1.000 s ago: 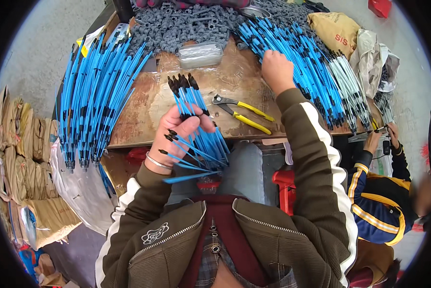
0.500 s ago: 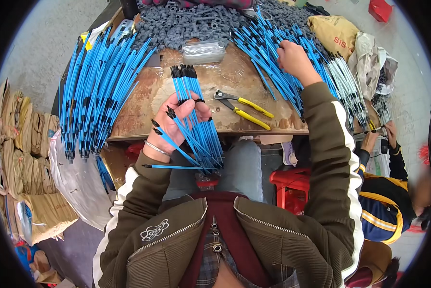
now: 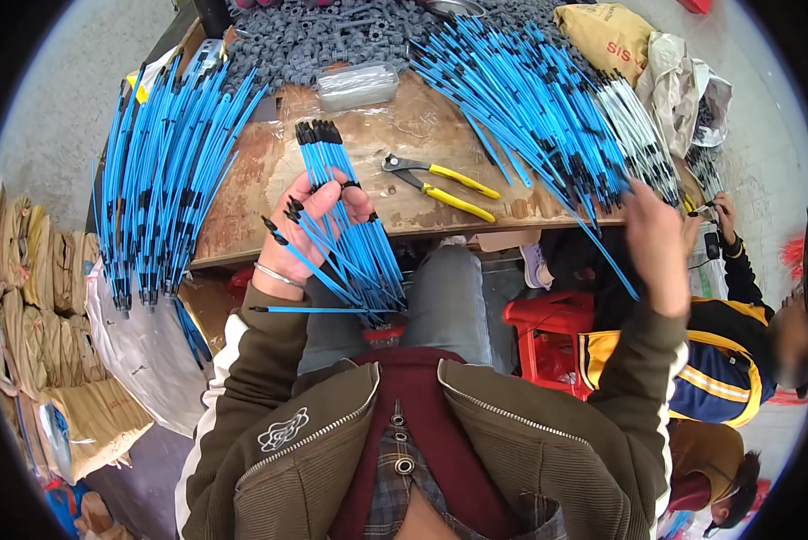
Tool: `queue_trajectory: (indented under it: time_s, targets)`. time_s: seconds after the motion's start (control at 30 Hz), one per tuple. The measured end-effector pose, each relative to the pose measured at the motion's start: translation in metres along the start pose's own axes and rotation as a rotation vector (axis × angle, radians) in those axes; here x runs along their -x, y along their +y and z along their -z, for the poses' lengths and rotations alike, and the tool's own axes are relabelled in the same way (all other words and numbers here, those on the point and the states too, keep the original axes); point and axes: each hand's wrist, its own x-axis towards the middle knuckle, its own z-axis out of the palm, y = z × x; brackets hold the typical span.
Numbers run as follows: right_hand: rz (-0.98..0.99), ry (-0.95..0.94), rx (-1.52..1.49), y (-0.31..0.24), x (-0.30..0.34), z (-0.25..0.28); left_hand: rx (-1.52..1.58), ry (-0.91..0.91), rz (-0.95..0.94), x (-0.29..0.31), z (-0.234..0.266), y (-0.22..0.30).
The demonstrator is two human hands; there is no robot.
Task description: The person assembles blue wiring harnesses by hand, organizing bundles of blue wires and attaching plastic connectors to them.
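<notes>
My left hand [image 3: 298, 236] is closed around a bundle of thin blue rods [image 3: 368, 254] with black end pieces. Most rods in it lie side by side, while a few splay out towards my wrist and one points left across the bottom. My right hand [image 3: 658, 247] is past the front edge of the table, beside the near ends of a large pile of blue rods [image 3: 521, 99]. Motion smears its fingers, so I cannot see whether anything is in them. One blue rod [image 3: 606, 256] sticks out over the edge close to it. Pliers with yellow handles [image 3: 458, 189] lie between my hands.
Another pile of blue rods [image 3: 157, 180] covers the left of the wooden table [image 3: 242, 193]. A clear plastic box [image 3: 357, 85] stands before a heap of grey fittings [image 3: 323, 40]. White rods [image 3: 638, 135] lie at right, near another person [image 3: 723, 360]. A red stool [image 3: 548, 328] stands below.
My right hand has moved from the top of the right pile down and right to its near end. One rod there now juts over the table edge. My left hand keeps its bundle.
</notes>
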Motion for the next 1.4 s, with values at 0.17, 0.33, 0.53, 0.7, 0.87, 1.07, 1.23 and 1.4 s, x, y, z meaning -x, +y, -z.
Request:
queue_trajectory:
  time_s: [0.17, 0.33, 0.53, 0.7, 0.87, 1.07, 1.23, 1.4]
  targets:
    - [-0.037, -0.092, -0.497, -0.011, 0.023, 0.064, 0.004, -0.004, 0.022, -0.005, 0.003, -0.002]
    - [-0.046, -0.399, -1.284, -0.09, 0.007, -0.017, -0.013, -0.005, 0.004, 0.005, -0.009, -0.001]
    - [0.146, -0.522, -1.245, -0.158, 0.005, -0.112, 0.107, -0.071, -0.023, 0.009, -0.022, 0.001]
    - [0.341, -0.189, -0.946, -0.178, 0.021, -0.131, -0.136, -0.019, -0.077, 0.023, -0.033, -0.004]
    - [0.475, -0.106, -0.97, -0.156, 0.031, -0.113, -0.208, -0.024, 0.002, 0.057, -0.053, -0.011]
    - [0.192, 0.038, -1.067, -0.137, -0.003, -0.082, -0.447, 0.093, -0.253, 0.034, -0.042, -0.028]
    - [0.462, 0.371, -0.996, -0.184, -0.034, -0.062, -0.555, 0.067, -0.242, 0.036, -0.033, -0.052]
    - [0.664, 0.131, -0.771, -0.215, -0.025, -0.074, -0.642, 0.082, -0.257, 0.05, -0.022, -0.051]
